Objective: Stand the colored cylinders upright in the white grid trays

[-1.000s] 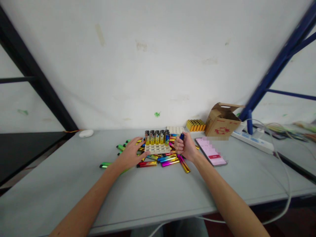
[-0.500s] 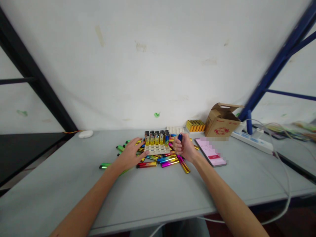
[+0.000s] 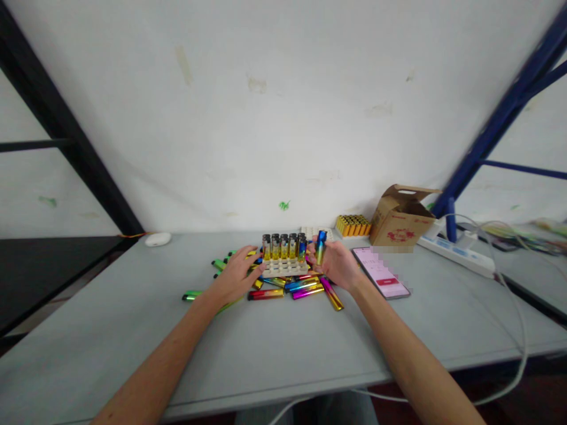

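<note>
A cream slotted tray stands on the grey table with several lighters upright in its back rows. My right hand is closed round a blue-and-gold lighter, held upright just right of the tray. My left hand lies flat with fingers spread on the loose lighters at the tray's left edge. More iridescent lighters lie scattered in front of and around the tray.
A phone with a lit pink screen lies right of my right hand. Behind it are a brown cardboard box, a block of yellow lighters, a white power strip with cables, and a white oval object far left.
My right hand has moved left toward the tray and raised the lighter, so more of its body shows above the fingers. My left hand has stayed by the tray.
</note>
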`<state>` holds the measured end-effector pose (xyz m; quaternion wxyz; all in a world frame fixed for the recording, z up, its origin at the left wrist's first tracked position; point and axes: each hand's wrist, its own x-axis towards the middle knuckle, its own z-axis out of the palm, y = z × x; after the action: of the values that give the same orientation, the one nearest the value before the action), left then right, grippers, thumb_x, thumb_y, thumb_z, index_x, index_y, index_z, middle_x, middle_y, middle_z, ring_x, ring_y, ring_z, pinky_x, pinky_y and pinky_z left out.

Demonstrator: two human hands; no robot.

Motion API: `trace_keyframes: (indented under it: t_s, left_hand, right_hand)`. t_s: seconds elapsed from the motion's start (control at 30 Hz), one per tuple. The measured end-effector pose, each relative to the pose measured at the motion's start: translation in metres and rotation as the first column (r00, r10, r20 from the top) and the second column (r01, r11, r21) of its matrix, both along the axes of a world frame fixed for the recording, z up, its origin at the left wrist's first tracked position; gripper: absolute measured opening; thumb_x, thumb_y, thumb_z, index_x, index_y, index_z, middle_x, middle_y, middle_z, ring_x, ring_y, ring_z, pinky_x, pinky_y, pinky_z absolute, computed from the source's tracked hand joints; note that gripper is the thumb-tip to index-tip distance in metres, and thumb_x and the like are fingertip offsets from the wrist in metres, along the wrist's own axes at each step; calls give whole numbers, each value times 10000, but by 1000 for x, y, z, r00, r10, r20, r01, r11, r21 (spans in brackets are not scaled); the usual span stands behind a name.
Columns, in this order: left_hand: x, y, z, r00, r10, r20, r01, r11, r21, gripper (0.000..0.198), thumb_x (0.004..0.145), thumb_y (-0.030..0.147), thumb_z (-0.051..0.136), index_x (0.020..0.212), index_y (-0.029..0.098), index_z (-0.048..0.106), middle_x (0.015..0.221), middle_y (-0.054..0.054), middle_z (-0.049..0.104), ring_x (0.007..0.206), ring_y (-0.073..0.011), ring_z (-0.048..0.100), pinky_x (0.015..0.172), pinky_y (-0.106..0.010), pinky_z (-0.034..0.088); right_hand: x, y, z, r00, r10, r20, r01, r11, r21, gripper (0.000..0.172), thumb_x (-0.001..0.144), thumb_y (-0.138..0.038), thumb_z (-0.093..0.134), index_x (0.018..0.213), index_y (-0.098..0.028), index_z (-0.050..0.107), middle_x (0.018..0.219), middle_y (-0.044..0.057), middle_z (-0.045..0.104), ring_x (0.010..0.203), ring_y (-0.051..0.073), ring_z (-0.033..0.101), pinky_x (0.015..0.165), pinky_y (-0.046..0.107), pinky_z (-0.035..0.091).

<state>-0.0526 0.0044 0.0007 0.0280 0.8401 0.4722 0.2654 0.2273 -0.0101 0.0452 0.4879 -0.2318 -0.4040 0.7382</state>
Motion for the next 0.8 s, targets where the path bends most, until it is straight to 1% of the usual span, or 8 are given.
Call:
trace_keyframes:
  t_s: [0.07,0.17,0.3,0.37,0.47,0.57,0.7,0.8]
  left_hand:
    - [0,0,1,1000,1,-1,-1,1000,-4,577,939,538,302,1202,141,629,1326,-158,540,1273,-302,448,1078,-518,362]
    - [1,-1,3,1000,10,-17,-11,1000,-26,632,939,559,269,1215,109,617,1337,-182,524,1282,-305,438,1081,-515,355]
    - [1,-2,5,1000,27,-15,-28,999,-39,632,943,563,255,1232,122,603,1363,-172,505,1292,-291,431,1086,-499,351]
    - [1,-1,5,1000,29,-7,-29,999,-35,617,946,556,254,1234,135,601,1363,-162,507,1294,-285,430,1089,-495,348]
    - [0,-1,5,1000,29,-4,-29,999,-40,622,951,550,244,1254,124,581,1369,-169,498,1297,-283,425,1097,-487,337]
    - [0,-2,5,1000,30,6,-30,999,-38,635,952,547,247,1317,104,519,1374,-179,486,1289,-277,430,1104,-470,330]
    - [1,-2,6,1000,19,18,-19,1000,-21,632,955,537,260,1355,94,467,1353,-175,501,1270,-270,443,1098,-457,340]
    - [1,-1,6,1000,12,15,-12,1000,-8,622,956,537,260,1341,99,477,1337,-171,514,1259,-269,452,1091,-457,348]
  right_hand:
    - [0,0,0,1000,7,29,-7,1000,1,208,770,-351,556,935,-228,527,824,12,578,667,153,542,529,251,439]
    - [-2,-1,-1,997,17,80,-20,999,32,249,802,-442,557,925,-226,540,892,40,607,748,179,582,576,287,482]
    - [-5,-2,-3,972,-127,196,79,968,236,356,833,-545,536,948,-214,604,945,67,641,864,207,617,697,323,513]
    - [-6,-3,-3,924,-279,262,165,907,387,376,863,-553,501,961,-217,637,948,63,655,914,211,620,803,349,503]
    - [-6,-4,-2,807,-494,323,221,761,610,334,887,-497,507,1000,-228,670,1031,57,663,1025,219,600,929,369,453]
    - [-8,-3,-3,687,-649,329,255,638,727,298,864,-417,573,1080,-234,663,1067,59,668,1009,220,608,926,372,454]
    - [-13,-1,-8,589,-743,318,283,558,780,231,828,-343,626,1022,-221,646,1027,63,682,959,214,631,917,380,471]
    - [-18,-2,-12,595,-742,309,248,535,808,187,825,-311,625,989,-222,610,1066,63,671,1028,214,626,955,391,463]
